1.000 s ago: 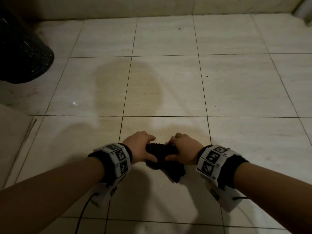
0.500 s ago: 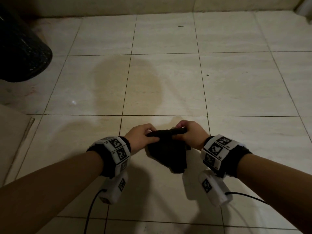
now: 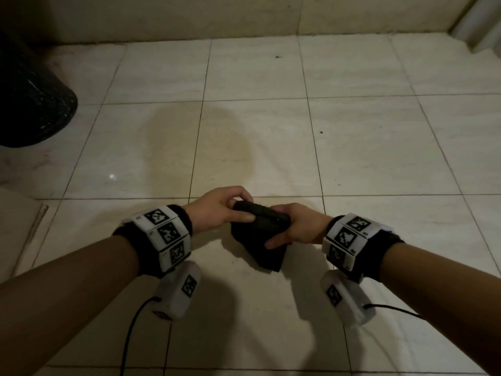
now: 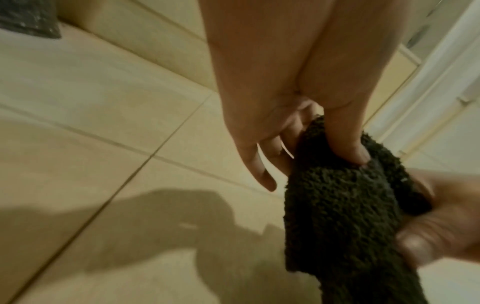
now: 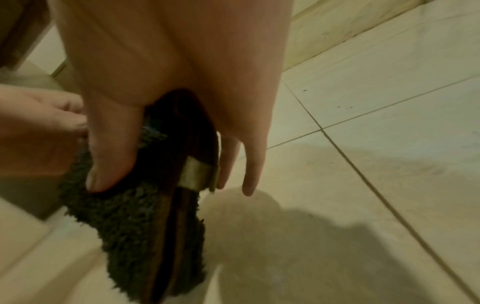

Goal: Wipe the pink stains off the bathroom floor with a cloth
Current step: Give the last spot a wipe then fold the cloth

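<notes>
At the far left edge a dark round bin (image 3: 32,104) stands on the tiled floor (image 3: 366,147), near the wall. Faint pinkish smears (image 3: 35,164) mark the tile just in front of it, too dim to make out well. A darker patch (image 3: 200,147) lies on the tiles ahead of your hands.

Your left hand (image 3: 217,210) has its thumb and fingers curled round the left end of the dark, nubbly cloth (image 3: 260,234), the thumb pressed into the pile in the left wrist view (image 4: 348,148). The cloth is bunched and held up between both hands just above the floor, with its lower part hanging down toward you. Your right hand (image 3: 301,226) grips the right end, thumb dug into the fabric (image 5: 111,164) and fingers wrapped behind it. A small tan label (image 5: 197,174) shows on the cloth's folded edge.

In the far right corner a pale upright frame (image 3: 477,23) meets the wall.
</notes>
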Tool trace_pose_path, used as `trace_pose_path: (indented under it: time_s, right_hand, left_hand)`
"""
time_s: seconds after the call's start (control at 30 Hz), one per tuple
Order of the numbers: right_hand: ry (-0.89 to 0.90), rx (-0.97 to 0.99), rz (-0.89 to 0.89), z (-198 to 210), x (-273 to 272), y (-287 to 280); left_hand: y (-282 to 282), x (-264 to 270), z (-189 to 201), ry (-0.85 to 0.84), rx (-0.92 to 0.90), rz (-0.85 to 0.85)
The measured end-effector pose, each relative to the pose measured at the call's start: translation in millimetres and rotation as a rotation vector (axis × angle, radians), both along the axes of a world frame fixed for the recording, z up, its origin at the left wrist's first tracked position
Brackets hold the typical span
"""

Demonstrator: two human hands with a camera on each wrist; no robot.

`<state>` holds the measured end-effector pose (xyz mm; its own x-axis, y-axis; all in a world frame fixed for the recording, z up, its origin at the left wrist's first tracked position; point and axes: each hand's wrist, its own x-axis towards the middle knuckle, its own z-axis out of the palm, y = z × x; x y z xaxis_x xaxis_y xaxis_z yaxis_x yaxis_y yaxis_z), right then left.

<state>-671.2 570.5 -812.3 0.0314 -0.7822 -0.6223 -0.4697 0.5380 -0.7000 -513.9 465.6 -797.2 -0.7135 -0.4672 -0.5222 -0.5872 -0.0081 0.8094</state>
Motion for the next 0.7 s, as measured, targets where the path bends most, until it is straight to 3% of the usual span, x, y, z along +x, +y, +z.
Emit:
trace_pose_path:
  time_s: [0.37, 0.5, 0.7]
  right_hand:
    - [-0.370, -0.219, -0.520, 117.2, -43.8, -76.3]
    - [-0.405, -0.236, -0.562, 171.5, -54.3, -91.0]
    - [-0.259, -0.220, -0.410, 277.0, -61.1, -99.7]
  left_hand:
    - [-66.6, -34.3, 104.2, 0.231, -0.142, 0.417]
    - [-71.7, -46.7, 145.5, 0.291, -0.076, 0.546]
    - [-67.5, -54.7, 238.2, 0.281, -0.053, 0.611]
